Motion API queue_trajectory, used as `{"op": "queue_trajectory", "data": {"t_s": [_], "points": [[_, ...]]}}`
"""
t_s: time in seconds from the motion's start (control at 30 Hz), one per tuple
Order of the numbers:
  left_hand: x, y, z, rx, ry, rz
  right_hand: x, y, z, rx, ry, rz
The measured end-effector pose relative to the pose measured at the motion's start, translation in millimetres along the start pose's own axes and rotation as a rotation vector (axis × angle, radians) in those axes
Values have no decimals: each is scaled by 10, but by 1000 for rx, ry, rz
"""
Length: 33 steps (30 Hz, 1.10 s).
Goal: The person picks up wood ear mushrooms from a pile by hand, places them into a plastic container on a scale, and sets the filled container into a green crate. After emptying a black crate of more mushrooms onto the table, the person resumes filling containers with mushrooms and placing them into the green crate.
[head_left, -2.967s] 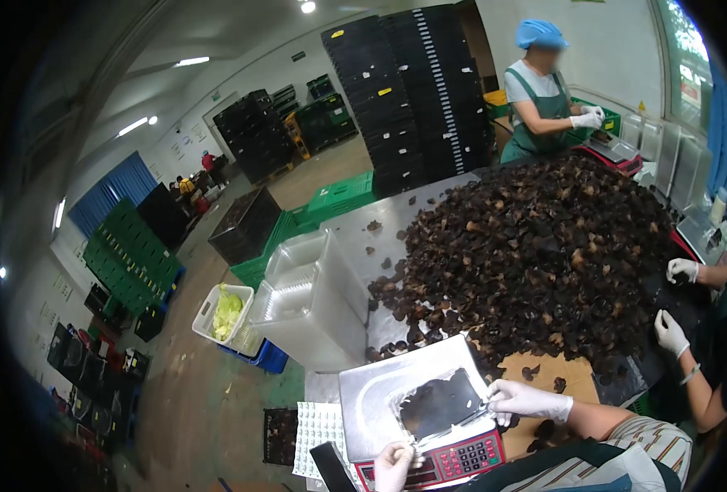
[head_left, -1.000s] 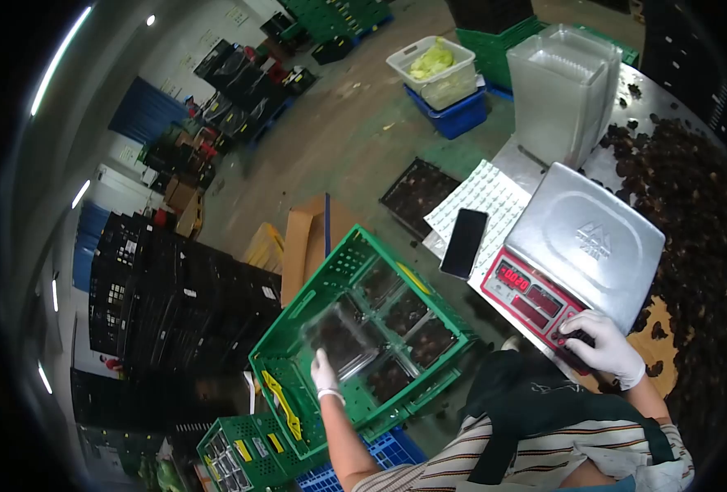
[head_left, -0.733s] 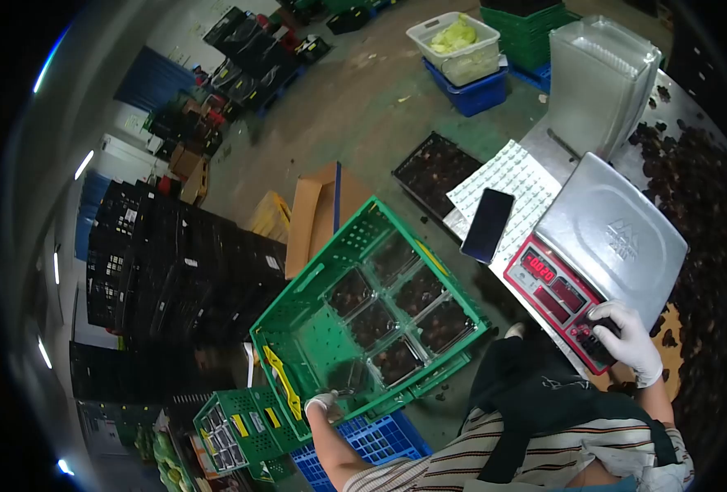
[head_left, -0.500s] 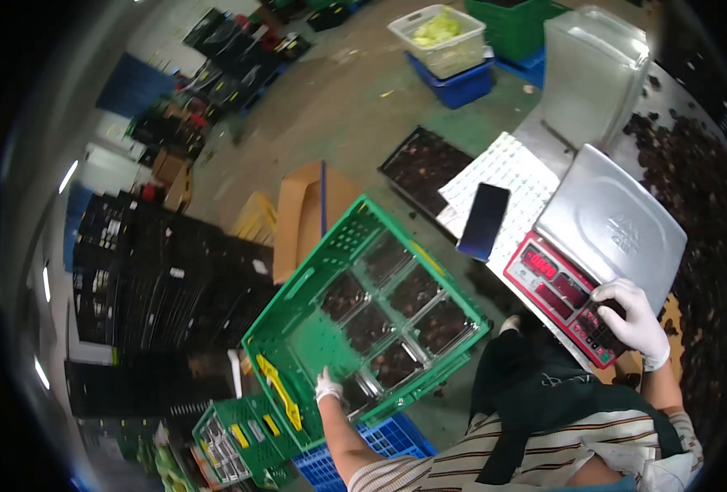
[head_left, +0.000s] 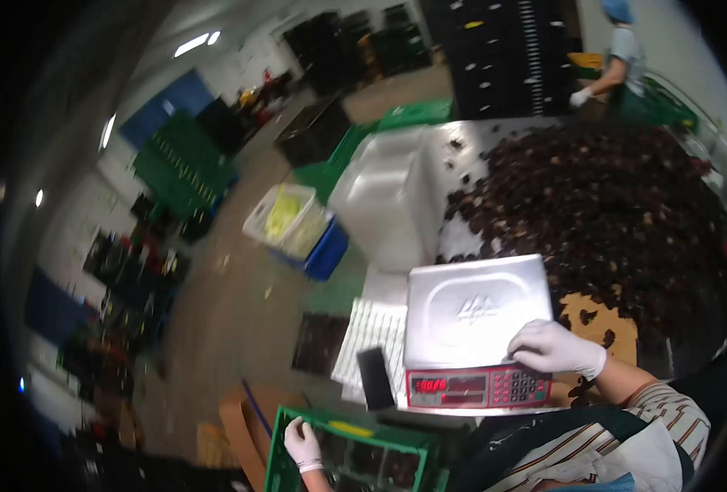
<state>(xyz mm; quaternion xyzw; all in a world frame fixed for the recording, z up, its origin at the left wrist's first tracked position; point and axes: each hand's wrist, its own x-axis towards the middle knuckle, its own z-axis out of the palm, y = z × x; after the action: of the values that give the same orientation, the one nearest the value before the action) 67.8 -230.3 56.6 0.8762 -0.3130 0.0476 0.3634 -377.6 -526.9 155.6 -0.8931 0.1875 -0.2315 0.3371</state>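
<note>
My right hand (head_left: 558,348), in a white glove, is over the front right corner of the metal pan (head_left: 474,307) of a weighing scale. Its fingers are bent and close together, with nothing visible in them. Below it the scale's red-edged panel (head_left: 478,388) shows lit red digits and a keypad. Down at the left, my gloved left hand (head_left: 302,445) is at the rim of a green crate (head_left: 363,430), fingers loosely apart and holding nothing I can see. Clear plastic tubs (head_left: 367,459) with dark contents sit inside the crate, partly cut off by the frame.
A large heap of dark pieces (head_left: 601,197) covers the metal table. Stacked clear trays (head_left: 392,193) stand behind the scale. A phone (head_left: 374,379) lies on printed sheets (head_left: 355,348). Floor bins (head_left: 298,234) stand left; a co-worker (head_left: 622,70) is at far right.
My view has swung up and right, showing more of the heap and a co-worker. My right hand has shifted from the keypad to the pan's corner; my left is now at the crate's rim.
</note>
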Motion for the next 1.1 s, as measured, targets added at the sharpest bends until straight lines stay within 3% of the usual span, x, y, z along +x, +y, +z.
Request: {"op": "queue_trajectory", "data": {"t_s": [0.13,0.27,0.37,0.43,0.6,0.67,0.73,0.8,0.9,1.1], "points": [[829,1292,770,-232,-116,301,-266,77,-126,-125,125,4],[1619,2442,1351,-415,-25,710,-630,139,-279,-241,195,142],[2092,3325,1489,-394,36,808,-950,153,-340,-236,259,250],[2594,3582,1751,-175,144,910,-1200,228,-314,-268,326,317],[3471,3836,2315,404,-54,569,-1778,238,-308,-362,437,559],[3176,4042,2197,591,21,528,-2005,293,-228,-374,468,655],[3127,4223,2094,678,-91,457,-2155,284,-176,-354,468,741],[3104,4293,2100,674,-71,448,-2247,263,-128,-314,457,815],[3065,4315,2046,609,-9,434,-2277,280,-53,-312,568,751],[2934,4362,1805,213,175,428,-2119,337,-108,-199,619,684]]}}
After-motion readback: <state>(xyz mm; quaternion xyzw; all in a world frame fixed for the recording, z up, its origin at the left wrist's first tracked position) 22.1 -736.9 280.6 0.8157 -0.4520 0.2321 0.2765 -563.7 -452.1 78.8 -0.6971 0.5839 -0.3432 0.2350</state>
